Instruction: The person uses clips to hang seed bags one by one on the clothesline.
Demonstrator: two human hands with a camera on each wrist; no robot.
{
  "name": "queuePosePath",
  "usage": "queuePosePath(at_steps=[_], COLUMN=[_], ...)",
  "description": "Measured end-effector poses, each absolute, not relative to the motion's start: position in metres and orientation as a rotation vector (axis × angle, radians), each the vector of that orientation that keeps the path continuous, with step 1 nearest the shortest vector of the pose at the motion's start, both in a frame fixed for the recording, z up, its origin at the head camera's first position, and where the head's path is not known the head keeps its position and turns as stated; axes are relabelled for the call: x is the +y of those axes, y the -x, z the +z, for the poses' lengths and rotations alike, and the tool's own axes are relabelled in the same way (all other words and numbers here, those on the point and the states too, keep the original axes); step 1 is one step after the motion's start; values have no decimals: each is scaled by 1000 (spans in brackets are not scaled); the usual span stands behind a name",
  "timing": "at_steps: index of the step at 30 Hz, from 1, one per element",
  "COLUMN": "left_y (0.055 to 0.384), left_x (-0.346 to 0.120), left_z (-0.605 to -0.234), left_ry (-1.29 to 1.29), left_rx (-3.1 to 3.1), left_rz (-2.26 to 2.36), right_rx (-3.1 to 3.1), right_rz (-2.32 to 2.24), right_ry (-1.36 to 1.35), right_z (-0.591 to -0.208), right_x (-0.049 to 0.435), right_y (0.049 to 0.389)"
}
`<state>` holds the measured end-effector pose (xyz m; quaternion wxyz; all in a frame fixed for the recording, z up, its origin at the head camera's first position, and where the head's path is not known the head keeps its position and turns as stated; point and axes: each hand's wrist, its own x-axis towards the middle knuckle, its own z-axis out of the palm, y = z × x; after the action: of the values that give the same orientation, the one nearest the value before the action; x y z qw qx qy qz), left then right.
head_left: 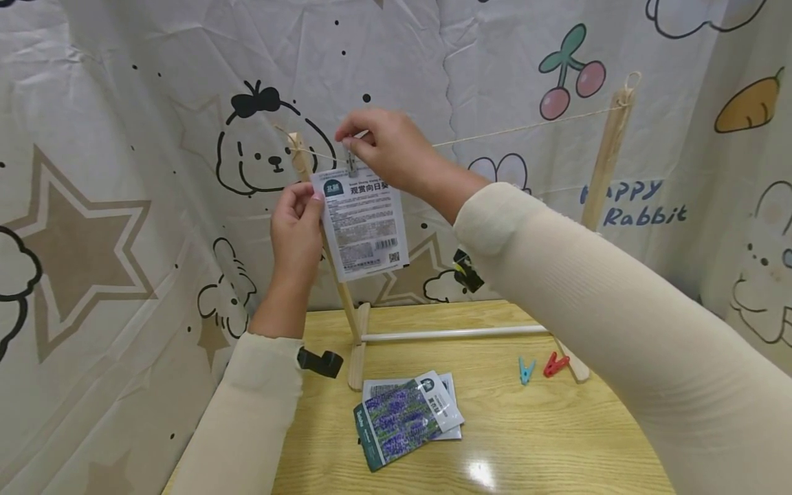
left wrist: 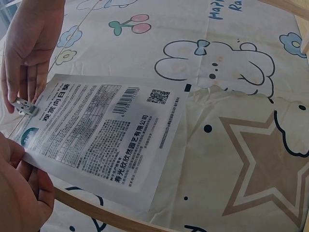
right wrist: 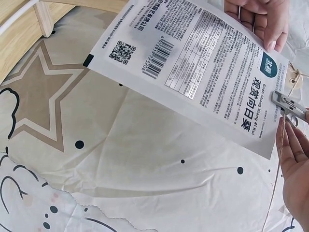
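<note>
A white seed packet [head_left: 365, 230], its printed back showing, hangs at the string [head_left: 526, 128] near the left wooden post [head_left: 300, 157]. My left hand [head_left: 295, 227] pinches the packet's upper left edge between thumb and fingers. At the packet's top edge, my right hand [head_left: 399, 148] pinches a grey clothespin [right wrist: 288, 103]. The clothespin's jaws sit over the top edge beside the string in the right wrist view. In the left wrist view the same clothespin [left wrist: 24, 106] lies under the right hand's fingertips.
On the table [head_left: 495, 440] lies a stack of seed packets, a lavender-pictured packet [head_left: 402, 419] on top. A blue clothespin [head_left: 526, 371] and a red clothespin [head_left: 555, 364] lie to its right. A white rod [head_left: 458, 333] joins the stand's feet. A printed curtain [head_left: 396, 62] hangs behind.
</note>
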<state>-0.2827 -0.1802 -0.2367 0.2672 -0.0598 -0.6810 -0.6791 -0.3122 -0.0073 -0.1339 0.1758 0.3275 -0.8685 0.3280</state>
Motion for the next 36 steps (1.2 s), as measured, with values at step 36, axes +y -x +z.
queuePosePath(at_steps=[36], left_y=[285], left_x=[-186], left_z=[-241], left_ry=[43], left_rx=[-1885], left_rz=[-1700], right_rx=[-2402], right_rz=[984], right_ry=[-936], right_z=[-138], right_x=[2], right_y=[313])
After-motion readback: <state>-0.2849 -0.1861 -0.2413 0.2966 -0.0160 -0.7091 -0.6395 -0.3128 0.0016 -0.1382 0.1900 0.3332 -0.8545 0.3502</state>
